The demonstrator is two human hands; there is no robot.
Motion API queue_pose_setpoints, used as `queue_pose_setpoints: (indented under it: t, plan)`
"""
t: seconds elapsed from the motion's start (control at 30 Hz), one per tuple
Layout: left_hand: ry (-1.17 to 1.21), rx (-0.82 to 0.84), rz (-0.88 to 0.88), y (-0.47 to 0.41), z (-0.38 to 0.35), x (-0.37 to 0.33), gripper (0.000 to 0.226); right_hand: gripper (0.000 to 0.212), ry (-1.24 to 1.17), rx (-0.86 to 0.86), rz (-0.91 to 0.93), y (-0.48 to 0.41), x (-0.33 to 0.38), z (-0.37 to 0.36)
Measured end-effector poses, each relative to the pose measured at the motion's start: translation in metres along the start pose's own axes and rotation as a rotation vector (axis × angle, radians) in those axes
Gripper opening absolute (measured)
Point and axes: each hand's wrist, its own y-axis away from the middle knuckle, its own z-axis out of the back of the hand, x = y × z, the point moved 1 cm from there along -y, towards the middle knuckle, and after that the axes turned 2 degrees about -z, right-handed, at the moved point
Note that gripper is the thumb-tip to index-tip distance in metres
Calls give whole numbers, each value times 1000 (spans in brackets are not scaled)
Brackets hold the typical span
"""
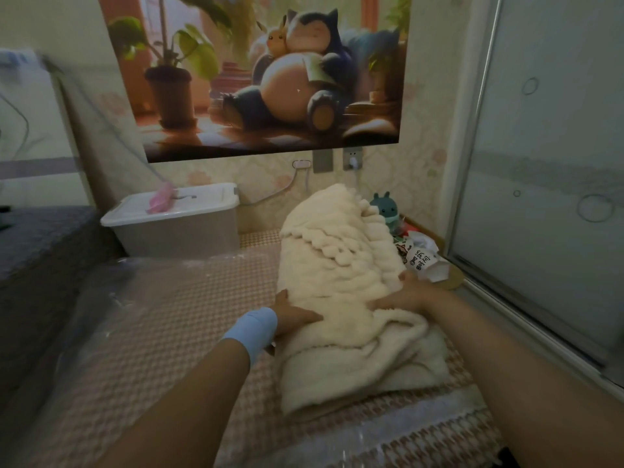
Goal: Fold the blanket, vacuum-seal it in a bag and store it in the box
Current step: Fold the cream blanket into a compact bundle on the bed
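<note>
— Head view: how is the job progressing?

— Folding is nearing its end. The blanket is lying on the bed as a long, loose bundle. The left hand and right hand are pressing it, fingers straight and spread, clamping nothing.

— What's remaining?

— Bagging, sealing, storing. The clear bag is lying flat just left. The box is sitting lidded beyond, a pink object occupying its lid.

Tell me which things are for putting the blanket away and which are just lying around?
For the job: cream blanket, with left hand and right hand on it; clear plastic bag; white lidded box.
Just lying about: green plush toy; pink thing on the box lid; cartoon poster; printed packets by the toy.
</note>
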Motion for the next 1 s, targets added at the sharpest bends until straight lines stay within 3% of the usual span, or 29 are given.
queue_pose_setpoints:
  t: [0.07, 0.1, 0.2, 0.27, 0.33, 0.4, 0.47, 0.53, 0.6, 0.67, 0.77, 0.9, 0.97, 1.0]
  plan:
    - [32, -13, -49, 0, -1, 0, 119, 159, -48, 209, -81, 17, 4, 0]
    - [64, -48, -104, 2, -1, -2, 117, 158, 73, 189, -48, 23, 8, 3]
    - [238, -137, -210, 4, 0, -15, 114, 126, 509, -234, 282, 45, 35, 8]
    - [349, -155, -206, 6, -3, -25, 109, 84, 506, -385, 507, 63, 58, 5]
    - [459, -96, -173, 9, -9, -33, 97, 62, 506, -304, 431, 67, 65, -9]
    - [559, 65, -138, 16, -16, -36, 66, 78, 468, -93, 213, 56, 55, -25]
    - [549, 215, -139, 22, -20, -33, 47, 92, 168, 125, 75, 49, 43, -27]
    - [461, 290, -153, 20, -18, -27, 42, 122, -40, 223, 25, 41, 38, -26]
    - [407, 358, -178, 15, -13, -23, 40, 144, 187, 210, -10, 38, 37, -30]
    - [292, 398, -189, 10, -10, -18, 38, 147, 455, 141, -24, 29, 28, -41]
    - [17, 271, -248, 6, -5, -21, 46, 124, 597, 2, -2, 23, 29, -37]
    - [-586, -158, -585, -11, 9, -40, 52, 80, 961, -363, 30, 37, 74, -37]
    - [-767, -146, -642, -23, 5, -46, 62, 66, 857, -425, 112, 44, 92, -63]
    - [-792, -109, -657, -30, 1, -47, 64, 70, 726, -383, 102, 45, 93, -78]
